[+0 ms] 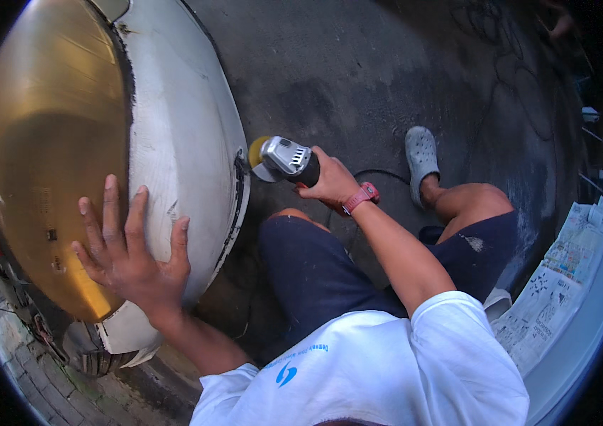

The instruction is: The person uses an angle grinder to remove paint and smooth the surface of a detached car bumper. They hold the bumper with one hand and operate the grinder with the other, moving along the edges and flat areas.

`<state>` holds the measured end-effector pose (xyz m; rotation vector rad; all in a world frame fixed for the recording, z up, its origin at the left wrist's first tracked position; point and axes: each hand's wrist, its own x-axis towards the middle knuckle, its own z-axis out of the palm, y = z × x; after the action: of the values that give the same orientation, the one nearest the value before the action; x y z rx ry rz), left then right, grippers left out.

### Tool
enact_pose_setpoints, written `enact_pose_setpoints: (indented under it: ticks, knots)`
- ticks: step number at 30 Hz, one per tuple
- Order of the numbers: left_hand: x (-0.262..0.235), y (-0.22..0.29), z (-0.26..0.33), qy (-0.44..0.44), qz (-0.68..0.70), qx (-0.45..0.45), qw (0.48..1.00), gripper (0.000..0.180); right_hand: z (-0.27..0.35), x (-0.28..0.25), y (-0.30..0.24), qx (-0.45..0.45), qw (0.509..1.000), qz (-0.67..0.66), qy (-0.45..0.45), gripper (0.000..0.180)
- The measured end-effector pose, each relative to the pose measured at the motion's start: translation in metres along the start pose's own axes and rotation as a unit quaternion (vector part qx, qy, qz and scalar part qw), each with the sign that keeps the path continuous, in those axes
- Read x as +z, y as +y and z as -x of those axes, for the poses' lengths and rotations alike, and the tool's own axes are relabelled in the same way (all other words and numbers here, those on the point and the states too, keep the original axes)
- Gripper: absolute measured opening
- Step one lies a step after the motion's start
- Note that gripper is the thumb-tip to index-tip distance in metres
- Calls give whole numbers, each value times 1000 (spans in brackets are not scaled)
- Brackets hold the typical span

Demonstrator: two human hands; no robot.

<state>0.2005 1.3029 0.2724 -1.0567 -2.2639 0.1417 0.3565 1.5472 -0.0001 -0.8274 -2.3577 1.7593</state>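
Observation:
An angle grinder [288, 156] with a silver head and a dark body is gripped in my right hand [331, 182]. Its yellow disc [257, 150] is at the dark, worn lower edge [240, 170] of a white car body panel [184, 113]; whether they touch is hard to tell. Fingers spread wide, my left hand [136, 268] lies over the seam between that panel and a gold-tinted car window [60, 135]. My left palm's contact with the surface is hidden.
A dark cable [386, 172] runs behind the grinder across the grey floor [330, 64]. My legs are bent beside the car, with one foot in a grey clog [422, 160]. Newspaper sheets [539, 312] cover a pale surface at the right. Paving bricks [39, 376] show at lower left.

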Motion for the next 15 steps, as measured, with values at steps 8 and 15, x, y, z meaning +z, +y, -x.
enact_pose_setpoints:
  ticks: [8, 15]
  knots:
    - [-4, 30, 7, 60, 113, -45, 991, 50, -26, -44, -19, 89, 993, -64, 49, 94]
    - [46, 188, -20, -91, 451, -227, 858, 74, -91, -88, -68, 43, 975, -216, -10, 86]
